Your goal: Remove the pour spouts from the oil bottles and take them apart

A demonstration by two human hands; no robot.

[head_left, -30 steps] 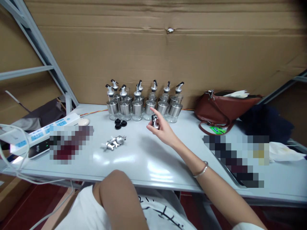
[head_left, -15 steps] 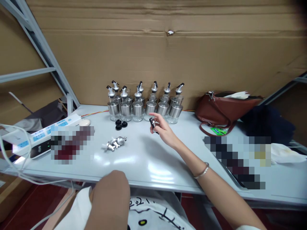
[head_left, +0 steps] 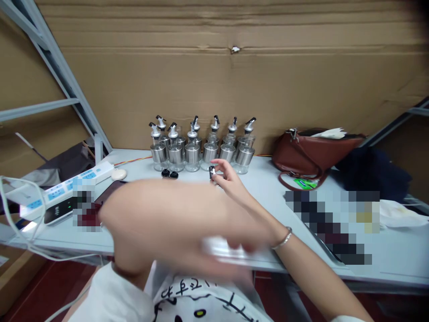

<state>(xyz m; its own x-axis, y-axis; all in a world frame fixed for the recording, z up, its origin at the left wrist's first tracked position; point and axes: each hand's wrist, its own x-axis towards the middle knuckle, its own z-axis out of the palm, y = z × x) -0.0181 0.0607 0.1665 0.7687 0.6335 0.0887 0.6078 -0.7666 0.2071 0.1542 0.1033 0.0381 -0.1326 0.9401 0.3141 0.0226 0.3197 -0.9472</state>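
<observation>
Brown cardboard [head_left: 214,85] forms the background across the upper half of the frame, behind a pale grey table [head_left: 268,188]. One pourer [head_left: 212,172], with a black lever, is located near the centre of the frame, in front of the bottles [head_left: 192,154]. It is gripped between the thumb and fingers of the right hand [head_left: 229,178], which enters from the lower right. A bracelet [head_left: 284,238] encircles the right wrist. The left hand [head_left: 236,223] extends from the lower left across the lower centre, nearest to the right forearm in the view. It is motion-blurred; whether its fingers are closed, or on anything, cannot be determined.

Glass bottles with metal sleeves stand upright in rows at the centre, close to the cardboard; several carry silver pourers with black levers. Two black stoppers [head_left: 174,175] are visible on the table just in front of the bottles, left of centre.

At the left of the frame, a white power strip [head_left: 98,171] lies diagonally on the table, with a round white object [head_left: 119,174] just beside its far end. At the right, a brown handbag [head_left: 317,154] rests near the cardboard. A green packet [head_left: 305,183] lies by its strap. Dark fabric [head_left: 372,174] is situated beside the handbag, at the right of the frame.
</observation>
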